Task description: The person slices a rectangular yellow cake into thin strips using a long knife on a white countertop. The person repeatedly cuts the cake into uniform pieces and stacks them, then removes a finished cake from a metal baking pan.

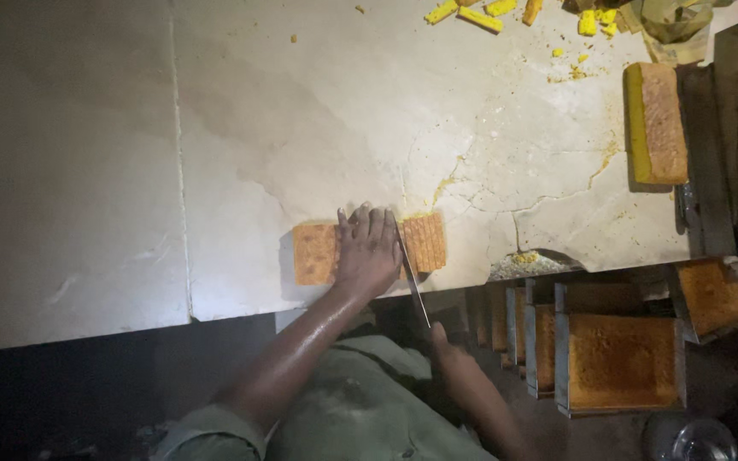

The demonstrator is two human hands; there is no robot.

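— Pale stone, cracked in several places, makes the counter [301, 111], and it fills most of the frame. What is lying on it near the lower edge?

— One flat orange-brown cake slab [313, 252] lies just at the front edge, a little left of the centre. The left hand [369, 252] is pressed flat on top of it, fingers spread and pointing up in the frame.

— And the other hand?

— The right hand [450, 354] is lower, right of centre, below the counter edge. It is closed around the handle of a knife [412, 277]. The thin blade goes up and slightly left, and it meets the slab beside the left fingers. Right of the blade, the slab already shows many narrow cuts.

— What else is around?

— At the right edge, another cake block [658, 124] with a yellow side rests on the counter. Small yellow pieces [480, 13] and crumbs are scattered at the top centre. In the lower right, metal tins [621, 363] with more baked cake stand below the counter.
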